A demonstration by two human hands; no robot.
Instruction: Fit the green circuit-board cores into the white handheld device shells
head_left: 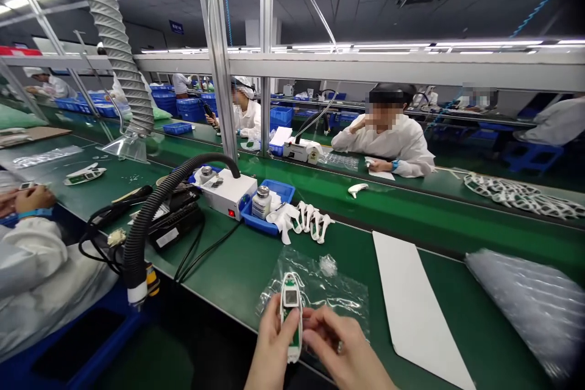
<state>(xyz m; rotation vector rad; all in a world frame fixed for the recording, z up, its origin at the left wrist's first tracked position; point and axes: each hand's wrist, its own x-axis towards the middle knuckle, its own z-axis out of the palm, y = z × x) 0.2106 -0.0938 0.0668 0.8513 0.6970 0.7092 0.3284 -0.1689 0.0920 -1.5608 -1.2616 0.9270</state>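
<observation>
My left hand (275, 332) is closed round a long white plastic housing (293, 353), its thumb pressed across the front. Inside the housing sits a green circuit board (295, 336) with a small grey screen (290, 298) near the upper end. At the housing's right edge is my right hand (336, 338), fingers curled and thumb bent towards the index finger. Whatever its fingertips hold, if anything, is too small to make out. Beneath both hands lies a clear plastic bag (347, 289), with a small clump of clear pieces (328, 265) on it.
Ahead are a blue tray (260, 225) with a bottle (262, 201), several white housings (313, 222) and a white box (228, 192) with a black hose (137, 231). A white board (420, 311) and bubble wrap (525, 304) lie right. A co-worker's hands (30, 200) are left.
</observation>
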